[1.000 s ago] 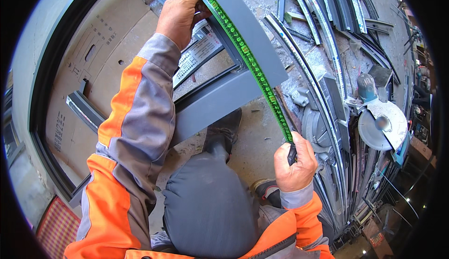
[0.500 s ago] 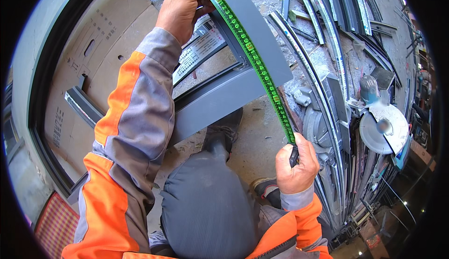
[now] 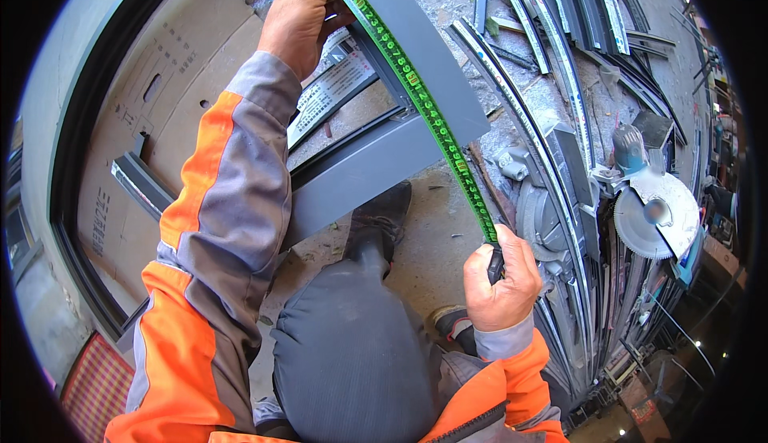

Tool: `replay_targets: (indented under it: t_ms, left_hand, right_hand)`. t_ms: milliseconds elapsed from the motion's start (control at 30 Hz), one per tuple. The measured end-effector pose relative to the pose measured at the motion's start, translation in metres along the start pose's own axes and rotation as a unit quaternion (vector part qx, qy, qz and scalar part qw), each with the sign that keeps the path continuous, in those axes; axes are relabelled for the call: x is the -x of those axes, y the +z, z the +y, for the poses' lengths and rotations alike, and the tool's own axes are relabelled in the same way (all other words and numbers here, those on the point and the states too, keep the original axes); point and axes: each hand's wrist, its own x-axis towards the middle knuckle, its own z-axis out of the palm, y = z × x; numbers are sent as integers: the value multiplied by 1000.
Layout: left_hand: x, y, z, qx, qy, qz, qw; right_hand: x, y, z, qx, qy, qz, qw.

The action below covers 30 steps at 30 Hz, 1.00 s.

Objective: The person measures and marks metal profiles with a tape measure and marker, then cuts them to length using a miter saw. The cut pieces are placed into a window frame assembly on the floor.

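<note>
Room opens between frame (image 3: 376, 163) and knee (image 3: 344, 339), shoe (image 3: 390, 204) blocking left, tape (image 3: 437, 123) blocking right

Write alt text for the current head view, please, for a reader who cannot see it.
A green tape measure runs along a grey frame, with the left hand at its upper stretch and the right hand gripping its black case past the frame's near edge. Cardboard lies to the left; long profiles and a round saw blade are on the right.

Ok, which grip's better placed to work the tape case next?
Probably the right grip: it's around the case; the left grip is away at the frame, beside the tape.
</note>
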Motion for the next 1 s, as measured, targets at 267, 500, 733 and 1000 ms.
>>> replay_targets:
  t_ms: [267,500,733,1000]
  left_hand:
    - [6,5,-2,8,34,-16,999]
    - [12,1,27,2,28,-19,999]
    - [72,57,53,-41,42,-58,997]
    - [146,148,37,-140,-32,-176,974]
  right_hand:
    - [0,1,4,-6,6,10,1000]
    - [-1,-11,11,-34,-5,40,999]
    - [44,-59,49,-44,19,92,995]
    - [125,-108,145,-26,44,175,983]
